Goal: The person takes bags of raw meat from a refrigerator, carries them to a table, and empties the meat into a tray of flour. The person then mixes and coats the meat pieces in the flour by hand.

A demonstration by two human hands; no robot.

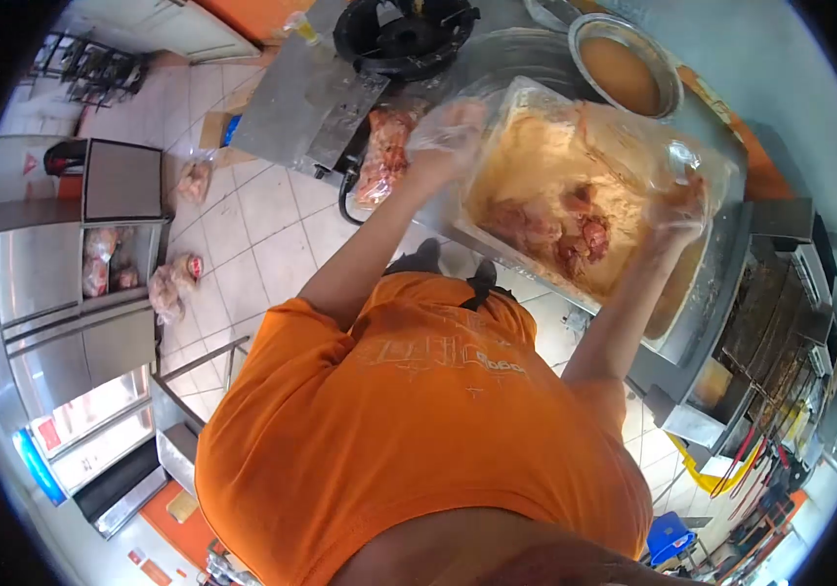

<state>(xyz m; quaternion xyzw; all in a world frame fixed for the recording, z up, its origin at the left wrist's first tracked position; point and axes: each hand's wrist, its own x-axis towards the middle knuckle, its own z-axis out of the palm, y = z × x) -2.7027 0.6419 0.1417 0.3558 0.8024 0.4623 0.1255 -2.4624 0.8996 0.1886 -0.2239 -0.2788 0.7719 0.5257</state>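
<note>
A large rectangular tub [526, 256] stands on the metal counter, with pale yellowish flour-like powder [536, 146] spread inside. Pieces of raw meat [585, 239] lie in the powder near the tub's front side. My left hand [453, 135], in a loose clear plastic glove, is over the tub's left edge; motion smears its fingers. Beside it, on the left, rests a clear bag of raw meat [384, 156]. My right hand [682, 207], also under clear plastic, is at the tub's right side. Its fingers are blurred, and whether they grip anything is unclear.
Behind the tub stands a metal bowl of brownish liquid [619, 76]. A black burner [404, 37] sits at the back left. Bagged items [172, 285] lie on the tiled floor near an open steel fridge [121, 259]. Dark racks [765, 313] stand on the right.
</note>
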